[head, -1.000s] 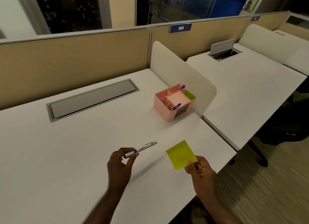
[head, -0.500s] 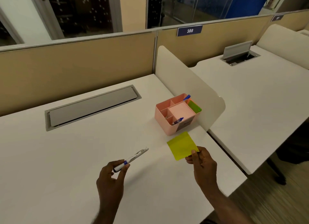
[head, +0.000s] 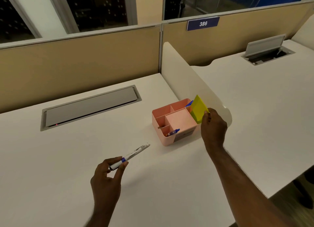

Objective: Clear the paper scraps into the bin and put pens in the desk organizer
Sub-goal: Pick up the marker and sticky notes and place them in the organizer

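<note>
The left hand point(head: 106, 179) pinches a pen point(head: 130, 155) by its dark end between thumb and fingers, holding it above the white surface point(head: 51, 167) with its tip aimed toward the pink organizer point(head: 176, 121). The right hand point(head: 213, 126) grips a yellow note point(head: 198, 108) by one corner, upright over the organizer's right-hand compartment; whether its lower edge is already inside is hard to say. A blue pen point(head: 173, 132) lies in the organizer's near compartment, and another blue tip point(head: 189, 104) shows behind the note. The organizer stands near a low divider point(head: 183, 77).
</note>
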`<state>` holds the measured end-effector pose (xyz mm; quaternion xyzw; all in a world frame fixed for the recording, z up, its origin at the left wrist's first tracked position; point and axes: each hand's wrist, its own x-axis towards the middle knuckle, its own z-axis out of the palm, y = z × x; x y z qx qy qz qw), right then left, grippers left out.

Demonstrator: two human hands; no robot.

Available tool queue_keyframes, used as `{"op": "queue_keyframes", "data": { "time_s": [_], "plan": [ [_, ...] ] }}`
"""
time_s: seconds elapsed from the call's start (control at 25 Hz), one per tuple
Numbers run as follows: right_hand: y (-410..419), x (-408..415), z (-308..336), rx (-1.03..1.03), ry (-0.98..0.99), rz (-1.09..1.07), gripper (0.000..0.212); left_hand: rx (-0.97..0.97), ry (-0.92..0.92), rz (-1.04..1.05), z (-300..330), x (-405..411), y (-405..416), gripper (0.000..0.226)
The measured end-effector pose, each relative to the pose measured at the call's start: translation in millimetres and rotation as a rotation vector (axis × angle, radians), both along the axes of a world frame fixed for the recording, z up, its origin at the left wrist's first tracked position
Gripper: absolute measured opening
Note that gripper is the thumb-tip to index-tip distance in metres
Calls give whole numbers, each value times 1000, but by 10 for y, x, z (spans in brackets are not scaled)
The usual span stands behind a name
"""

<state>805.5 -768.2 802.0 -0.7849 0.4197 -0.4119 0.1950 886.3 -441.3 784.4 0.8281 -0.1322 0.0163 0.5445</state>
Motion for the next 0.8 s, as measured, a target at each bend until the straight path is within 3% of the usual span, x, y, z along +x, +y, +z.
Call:
{"op": "queue_keyframes", "data": {
  "time_s": [0.48, 0.64, 0.72, 0.8],
  "plan": [
    [-232, 116, -232, 236, 283, 15, 22, 30, -5, -49, 7, -11, -374, 19],
    [41, -10, -118, 162, 115, -5, 23, 45, -18, -75, 36, -16, -422, 19],
    [306, -9, -39, 73, 0, 153, 23, 66, -25, -99, 42, -13, -433, 18],
    [645, 36, 13, 47, 25, 526, 31, 88, -48, -132, 50, -13, -442, 18]
  ]
}}
